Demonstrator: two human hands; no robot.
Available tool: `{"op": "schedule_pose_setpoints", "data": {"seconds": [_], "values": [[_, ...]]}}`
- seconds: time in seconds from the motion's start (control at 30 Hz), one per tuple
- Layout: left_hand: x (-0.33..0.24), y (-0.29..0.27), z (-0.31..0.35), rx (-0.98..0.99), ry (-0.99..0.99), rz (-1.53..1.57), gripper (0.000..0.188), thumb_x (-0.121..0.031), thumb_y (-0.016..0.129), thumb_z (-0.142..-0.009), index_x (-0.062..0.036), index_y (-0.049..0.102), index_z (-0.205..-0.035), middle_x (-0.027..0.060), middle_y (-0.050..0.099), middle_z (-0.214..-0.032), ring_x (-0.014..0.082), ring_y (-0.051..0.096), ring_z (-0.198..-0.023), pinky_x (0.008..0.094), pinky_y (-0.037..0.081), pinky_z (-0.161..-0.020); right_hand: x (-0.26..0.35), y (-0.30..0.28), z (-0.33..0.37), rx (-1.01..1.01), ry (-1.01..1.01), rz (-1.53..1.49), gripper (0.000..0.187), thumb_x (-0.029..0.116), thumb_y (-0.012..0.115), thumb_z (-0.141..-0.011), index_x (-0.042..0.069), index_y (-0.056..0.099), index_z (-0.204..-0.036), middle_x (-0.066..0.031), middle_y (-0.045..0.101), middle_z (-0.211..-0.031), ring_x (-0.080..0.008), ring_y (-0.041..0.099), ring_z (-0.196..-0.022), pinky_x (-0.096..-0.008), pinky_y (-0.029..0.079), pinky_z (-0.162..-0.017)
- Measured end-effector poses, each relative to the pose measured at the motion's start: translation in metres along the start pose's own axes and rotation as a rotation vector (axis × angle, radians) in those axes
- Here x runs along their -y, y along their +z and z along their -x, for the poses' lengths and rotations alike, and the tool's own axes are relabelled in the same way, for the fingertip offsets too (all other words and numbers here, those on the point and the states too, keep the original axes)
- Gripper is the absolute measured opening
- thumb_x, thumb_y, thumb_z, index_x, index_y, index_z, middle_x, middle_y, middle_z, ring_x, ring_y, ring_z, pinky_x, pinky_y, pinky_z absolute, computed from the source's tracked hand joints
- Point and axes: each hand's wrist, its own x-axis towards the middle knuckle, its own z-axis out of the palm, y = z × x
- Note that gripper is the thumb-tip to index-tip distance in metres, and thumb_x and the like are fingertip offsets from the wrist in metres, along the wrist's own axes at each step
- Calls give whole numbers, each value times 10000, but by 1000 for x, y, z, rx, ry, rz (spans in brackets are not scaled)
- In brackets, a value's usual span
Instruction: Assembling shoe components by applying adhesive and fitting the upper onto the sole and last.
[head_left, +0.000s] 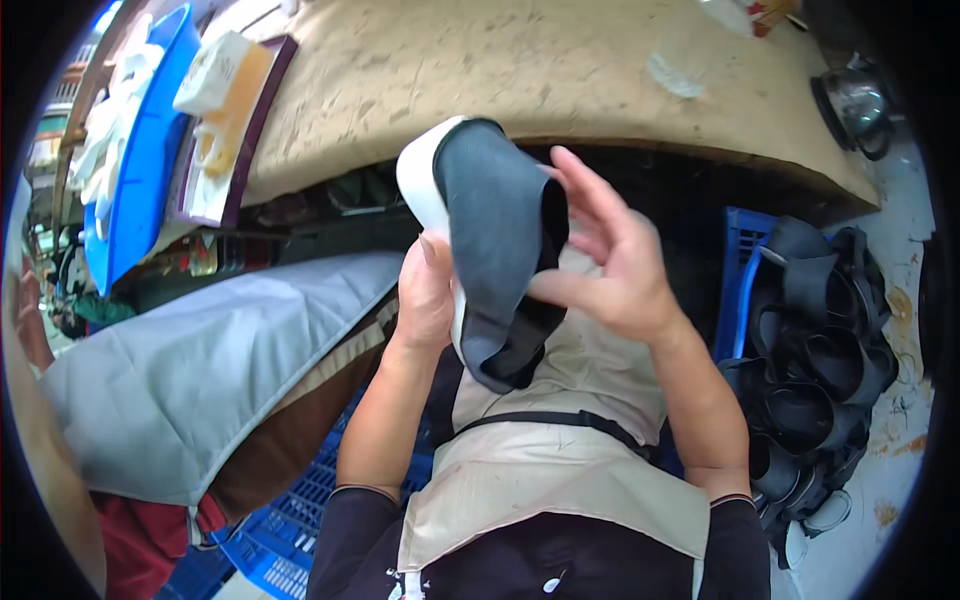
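Note:
In front of my chest I hold a dark grey shoe upper [490, 210] with a white strip or sole piece along its left side. My left hand [427, 290] is closed on that white side, thumb up against it. My right hand [620, 255] is on the other side, by the dark opening, with its fingers stretched out and apart. Its thumb reaches to the edge of the upper and seems to touch it. The inside of the upper is mostly hidden.
Ahead is a brown-covered workbench [480, 75]. A blue tray [150, 160] of white pieces and a dark-red-edged box [265, 95] stand left. A shiny metal object [855, 105] is far right. Dark uppers [815, 350] pile beside a blue crate [738, 260]. A co-worker's grey apron [220, 360] is close left.

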Motion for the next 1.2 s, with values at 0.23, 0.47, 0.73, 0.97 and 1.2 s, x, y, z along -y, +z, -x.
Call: {"op": "schedule_pose_setpoints", "data": {"seconds": [0.23,0.47,0.73,0.97,1.2], "values": [[5,57,-8,43,351,-352,744,-230,741,-952,4,347,-1538,188,564,-1413,271,581,-1248,351,459,-1065,-7,-14,-5,-94,-459,821,508,-24,752,-801,-39,639,-1297,-182,731,-1110,-267,724,-840,-322,571,-708],[4,50,-24,-132,266,-612,744,-7,668,-874,-3,364,-1553,186,561,-1428,296,566,-1272,352,418,-1107,14,-24,-13,-26,-481,833,501,13,808,-752,-40,679,-1234,-174,751,-1049,-275,717,-845,-322,562,-715],[-30,57,-5,-219,163,-411,686,22,629,-867,16,427,-1522,160,595,-1406,262,573,-1263,333,413,-1102,79,-112,-99,-538,-520,608,796,103,780,-894,-8,341,-1549,-187,518,-1477,-273,518,-1322,-398,391,-1139],[-55,50,25,-197,173,-509,671,30,629,-851,18,465,-1502,147,621,-1390,250,585,-1248,328,426,-1092,76,-133,-155,-381,-385,676,874,216,831,-878,10,305,-1545,-211,562,-1406,-292,566,-1282,-388,437,-1090],[-66,44,44,-198,181,-683,705,42,658,-807,-5,496,-1491,147,640,-1386,256,611,-1237,326,439,-1082,106,-126,-145,-215,-410,854,781,189,852,-841,19,413,-1464,-176,628,-1312,-292,656,-1115,-365,508,-976]]}}
